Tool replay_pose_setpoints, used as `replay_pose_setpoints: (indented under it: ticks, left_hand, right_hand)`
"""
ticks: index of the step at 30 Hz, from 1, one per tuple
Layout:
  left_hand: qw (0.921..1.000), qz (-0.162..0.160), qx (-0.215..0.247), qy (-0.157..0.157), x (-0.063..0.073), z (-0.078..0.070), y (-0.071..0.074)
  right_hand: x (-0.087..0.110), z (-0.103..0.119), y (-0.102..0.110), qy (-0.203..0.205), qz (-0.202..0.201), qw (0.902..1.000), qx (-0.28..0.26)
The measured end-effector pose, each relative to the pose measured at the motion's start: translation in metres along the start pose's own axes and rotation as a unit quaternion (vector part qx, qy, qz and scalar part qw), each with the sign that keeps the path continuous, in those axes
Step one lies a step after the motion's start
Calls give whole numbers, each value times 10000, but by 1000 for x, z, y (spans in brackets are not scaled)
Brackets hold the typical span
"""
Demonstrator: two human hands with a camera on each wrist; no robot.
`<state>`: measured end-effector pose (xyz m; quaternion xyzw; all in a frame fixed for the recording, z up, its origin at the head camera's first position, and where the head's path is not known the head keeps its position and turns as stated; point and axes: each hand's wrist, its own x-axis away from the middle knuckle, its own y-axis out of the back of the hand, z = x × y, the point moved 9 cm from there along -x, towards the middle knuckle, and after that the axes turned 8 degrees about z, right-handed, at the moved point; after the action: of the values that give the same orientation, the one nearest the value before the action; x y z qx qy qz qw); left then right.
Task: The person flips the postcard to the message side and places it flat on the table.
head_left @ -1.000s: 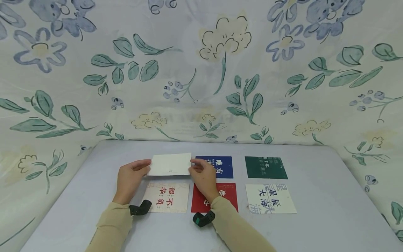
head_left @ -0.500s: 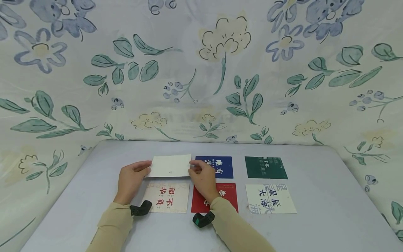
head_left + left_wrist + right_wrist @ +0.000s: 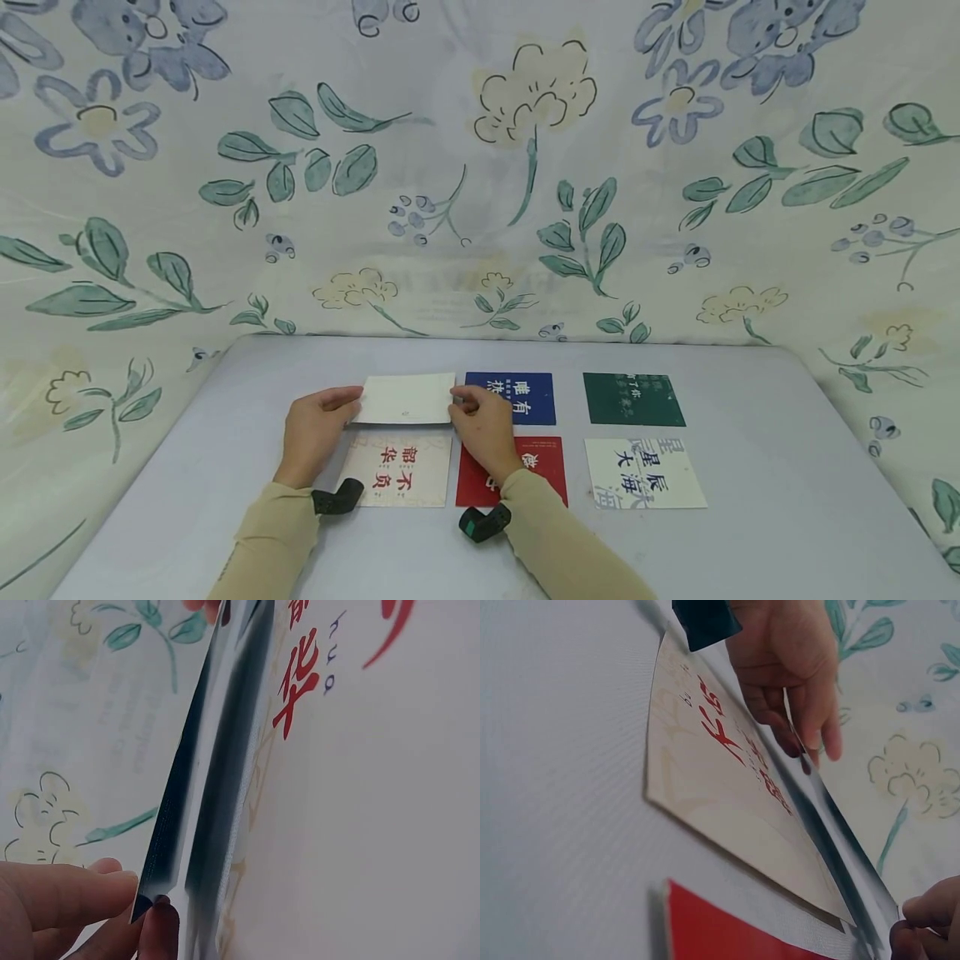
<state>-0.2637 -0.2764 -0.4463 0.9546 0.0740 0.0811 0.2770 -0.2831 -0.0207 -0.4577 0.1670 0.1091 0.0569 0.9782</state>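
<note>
A blank white card (image 3: 405,399) is held between my two hands, blank face up, near the back left of the table. My left hand (image 3: 312,429) pinches its left edge between thumb and fingers. At the opposite edge, my right hand (image 3: 486,423) pinches the card the same way. The left wrist view shows the card's dark underside (image 3: 169,825) tilted close over the table, fingertips at its corner. Just in front lies a cream card with red characters (image 3: 393,482). My right wrist passes over a red card (image 3: 546,460), and a blue card (image 3: 536,396) is partly behind that hand.
Farther right lie a dark green card (image 3: 633,400) and a cream card with blue characters (image 3: 647,475), one behind the other. All rest flat on the white table (image 3: 772,467). A floral curtain (image 3: 480,208) hangs behind the table's back edge.
Both hands have lowered the white card slightly toward the table, and its front edge has come a little nearer to me. The other cards have stayed in place.
</note>
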Motion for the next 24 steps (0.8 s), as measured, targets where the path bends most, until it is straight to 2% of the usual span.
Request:
replay_pose_setpoints:
  ticks: [14,24]
  left_hand:
    - [10000,11,41,-36,0,1,-2]
    - [9995,162,-261,45,2,1,-6]
  right_hand:
    - [-1,-2,-1,-43,90,9999,105]
    - [-1,-4,-3,-149,227,9993,266]
